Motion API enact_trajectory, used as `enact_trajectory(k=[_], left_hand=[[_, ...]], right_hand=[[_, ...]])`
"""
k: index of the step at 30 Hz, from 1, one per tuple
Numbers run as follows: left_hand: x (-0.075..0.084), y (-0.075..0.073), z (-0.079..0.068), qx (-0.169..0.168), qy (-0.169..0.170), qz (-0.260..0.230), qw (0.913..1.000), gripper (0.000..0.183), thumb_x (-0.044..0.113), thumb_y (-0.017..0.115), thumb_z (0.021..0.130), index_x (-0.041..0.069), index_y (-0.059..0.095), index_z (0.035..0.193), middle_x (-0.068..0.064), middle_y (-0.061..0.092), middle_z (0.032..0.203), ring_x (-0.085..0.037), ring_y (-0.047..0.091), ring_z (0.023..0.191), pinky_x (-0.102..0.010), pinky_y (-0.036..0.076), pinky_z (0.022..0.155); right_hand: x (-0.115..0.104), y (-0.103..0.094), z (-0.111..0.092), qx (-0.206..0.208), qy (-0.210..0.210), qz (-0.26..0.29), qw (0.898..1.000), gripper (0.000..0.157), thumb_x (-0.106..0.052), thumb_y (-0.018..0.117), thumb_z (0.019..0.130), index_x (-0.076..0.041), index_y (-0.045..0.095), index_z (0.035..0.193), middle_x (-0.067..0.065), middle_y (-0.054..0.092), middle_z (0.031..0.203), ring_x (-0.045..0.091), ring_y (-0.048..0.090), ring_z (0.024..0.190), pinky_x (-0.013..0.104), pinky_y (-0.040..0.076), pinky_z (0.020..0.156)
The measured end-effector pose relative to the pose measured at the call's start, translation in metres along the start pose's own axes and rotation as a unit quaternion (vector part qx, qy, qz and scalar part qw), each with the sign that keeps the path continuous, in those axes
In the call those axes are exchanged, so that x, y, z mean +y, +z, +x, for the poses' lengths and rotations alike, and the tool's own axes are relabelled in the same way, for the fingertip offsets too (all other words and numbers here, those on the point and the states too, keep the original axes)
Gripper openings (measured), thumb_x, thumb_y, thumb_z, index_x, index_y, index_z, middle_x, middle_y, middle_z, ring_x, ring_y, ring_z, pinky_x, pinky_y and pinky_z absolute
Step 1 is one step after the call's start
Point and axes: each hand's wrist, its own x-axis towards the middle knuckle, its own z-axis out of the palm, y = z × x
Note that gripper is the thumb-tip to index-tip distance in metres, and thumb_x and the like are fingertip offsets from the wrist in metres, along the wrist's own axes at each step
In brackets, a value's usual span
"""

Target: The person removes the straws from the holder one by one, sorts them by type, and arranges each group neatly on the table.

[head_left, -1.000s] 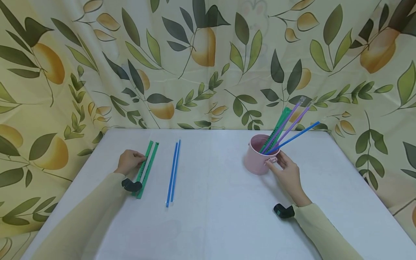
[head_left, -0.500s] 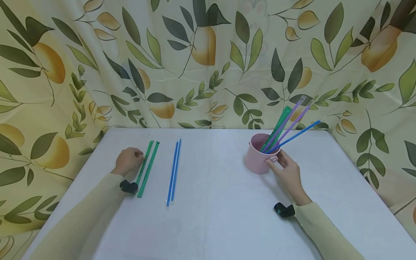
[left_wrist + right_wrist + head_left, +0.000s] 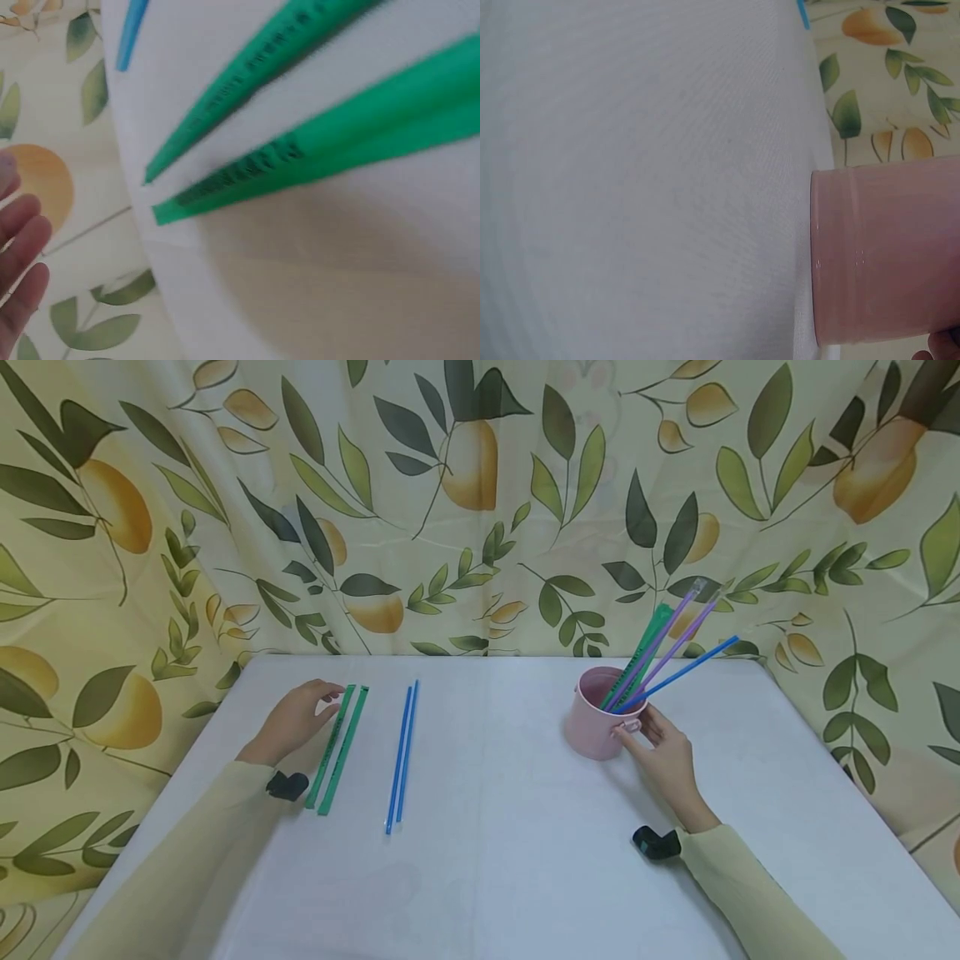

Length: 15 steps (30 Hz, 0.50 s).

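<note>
Two long green printed wrappers (image 3: 342, 752) lie side by side on the left of the white table. My left hand (image 3: 288, 718) is just left of them, thumb and fingers apart, holding nothing. In the left wrist view its fingertips (image 3: 26, 262) appear loosely bent, away from the wrappers. My right hand (image 3: 663, 764) grips the side of a small pink bucket (image 3: 588, 727), near its handle lug. Green wrappers (image 3: 652, 639), purple straws (image 3: 688, 631) and a blue straw (image 3: 693, 667) lean out of the bucket. The right wrist view shows mostly the bucket's wall (image 3: 892, 255).
Two blue straws (image 3: 402, 756) in clear wrapping lie right of the green wrappers. White cloth (image 3: 480, 860) covers the table. A leaf-and-fruit patterned curtain (image 3: 480, 568) hangs behind the far edge. A black wrist camera (image 3: 656, 843) sits on the right sleeve.
My left hand has let go of the left green wrapper, drawn slightly left, and spread its thumb and fingers. My right hand and the bucket have stayed in place.
</note>
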Motion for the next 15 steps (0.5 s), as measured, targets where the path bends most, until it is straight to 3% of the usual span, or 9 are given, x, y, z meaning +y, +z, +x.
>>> enact_trajectory(k=[7,15], left_hand=[[0.018,-0.001,0.005,0.053,0.044,-0.003,0.9976,0.026,0.013,0.062,0.090,0.003,0.063,0.114,-0.013,0.064,0.110,-0.029,0.061,0.101,-0.044,0.051,0.084],[0.056,0.001,0.013,0.088,0.096,-0.002,0.9914,0.025,0.014,0.064,0.089,0.006,0.065,0.112,-0.012,0.065,0.109,-0.028,0.061,0.104,-0.042,0.052,0.086]], right_hand=[[0.000,0.000,-0.001,-0.002,0.002,0.004,1.000,0.070,-0.021,0.069,0.086,0.004,0.034,0.142,0.026,0.041,0.141,0.039,0.047,0.127,0.038,0.038,0.099],[0.001,0.000,-0.001,-0.002,-0.001,0.002,1.000,0.070,-0.021,0.069,0.086,0.004,0.034,0.142,0.026,0.041,0.142,0.039,0.047,0.126,0.039,0.038,0.100]])
